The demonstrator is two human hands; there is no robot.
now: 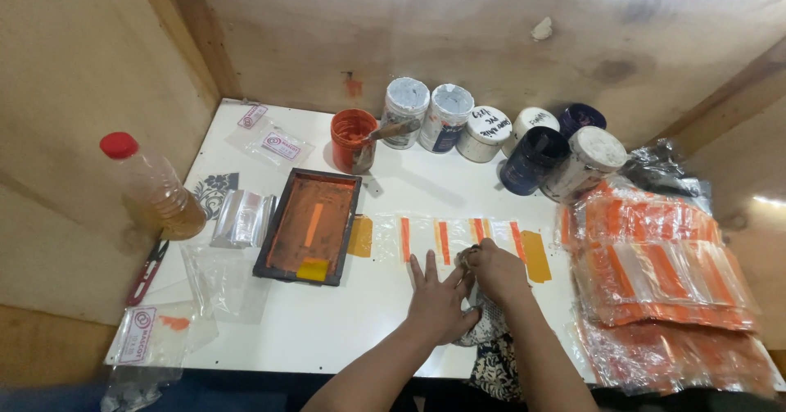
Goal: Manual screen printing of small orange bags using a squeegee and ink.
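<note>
My left hand (438, 297) lies flat on the white table (327, 330), fingers spread, just below a row of clear plastic pouches with orange stripes (442, 238). My right hand (497, 271) is closed around a crumpled patterned cloth (469, 257) and presses it onto the pouches. More of the black-and-white cloth (491, 342) hangs down under both wrists. A dark-framed printing screen (309, 225) smeared with orange ink, with a yellow squeegee (312, 270) on it, lies left of the hands.
An orange ink pot with a brush (354, 139) and several lidded paint jars (508, 138) stand at the back. Stacks of orange-printed pouches (663, 285) fill the right side. A red-capped bottle (155, 187), loose plastic bags (213, 277) and wooden walls lie left.
</note>
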